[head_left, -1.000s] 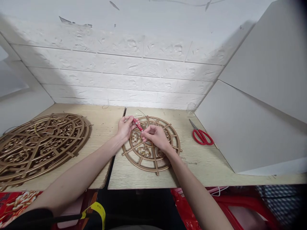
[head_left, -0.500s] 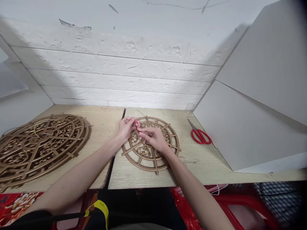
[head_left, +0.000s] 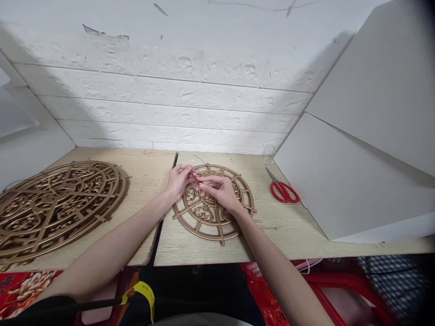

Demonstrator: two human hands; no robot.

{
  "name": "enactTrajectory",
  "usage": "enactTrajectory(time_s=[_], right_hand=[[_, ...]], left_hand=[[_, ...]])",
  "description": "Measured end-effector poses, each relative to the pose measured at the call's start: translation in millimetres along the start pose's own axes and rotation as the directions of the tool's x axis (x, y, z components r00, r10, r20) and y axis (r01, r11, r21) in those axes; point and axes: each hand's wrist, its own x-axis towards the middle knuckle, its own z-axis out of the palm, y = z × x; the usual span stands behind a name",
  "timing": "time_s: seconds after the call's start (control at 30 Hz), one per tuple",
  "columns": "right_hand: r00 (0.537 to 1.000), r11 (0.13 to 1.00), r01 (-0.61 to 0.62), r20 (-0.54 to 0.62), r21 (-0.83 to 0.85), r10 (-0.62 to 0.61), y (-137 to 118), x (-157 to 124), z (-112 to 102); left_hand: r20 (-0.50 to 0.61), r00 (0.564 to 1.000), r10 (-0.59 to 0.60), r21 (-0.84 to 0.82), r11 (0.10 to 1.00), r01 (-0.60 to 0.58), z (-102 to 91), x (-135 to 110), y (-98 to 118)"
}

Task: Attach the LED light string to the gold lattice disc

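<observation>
A round gold openwork panel (head_left: 217, 224) lies flat on the wooden table (head_left: 292, 231) in front of me. Both my hands meet above its upper left part. My left hand (head_left: 178, 181) pinches one end of a small red cylinder (head_left: 195, 175), fingers closed around it. My right hand (head_left: 219, 191) grips the same red piece from the right, fingers curled, and covers the panel's centre. A thin wire (head_left: 200, 159) sticks out behind the hands.
A stack of larger gold openwork discs (head_left: 57, 203) sits at the left on a second tabletop. Red-handled scissors (head_left: 283, 190) lie to the right of the panel. A white board (head_left: 356, 181) leans at the right; a white brick wall stands behind.
My hands have drawn closer together over the panel, so less of the red piece shows between them. Everything else on the table stays put.
</observation>
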Motion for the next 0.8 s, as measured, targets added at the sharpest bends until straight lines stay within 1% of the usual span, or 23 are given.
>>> enactTrajectory(time_s=[0.33, 0.53, 0.8], right_hand=[[1.000, 1.000, -0.013, 0.018, -0.002, 0.013, -1.0, 0.6, -0.6], [1.000, 1.000, -0.009, 0.030, 0.001, 0.009, -1.2, 0.9, -0.7], [0.999, 1.000, -0.021, 0.024, -0.010, 0.021, -2.8, 0.2, -0.9]], left_hand=[[0.002, 1.000, -0.008, 0.022, 1.000, 0.008, 0.4, -0.1, 0.4], [0.005, 1.000, 0.001, 0.006, 1.000, -0.001, -0.6, 0.6, -0.7], [0.019, 1.000, 0.006, 0.003, 1.000, -0.006, -1.8, 1.5, -1.9]])
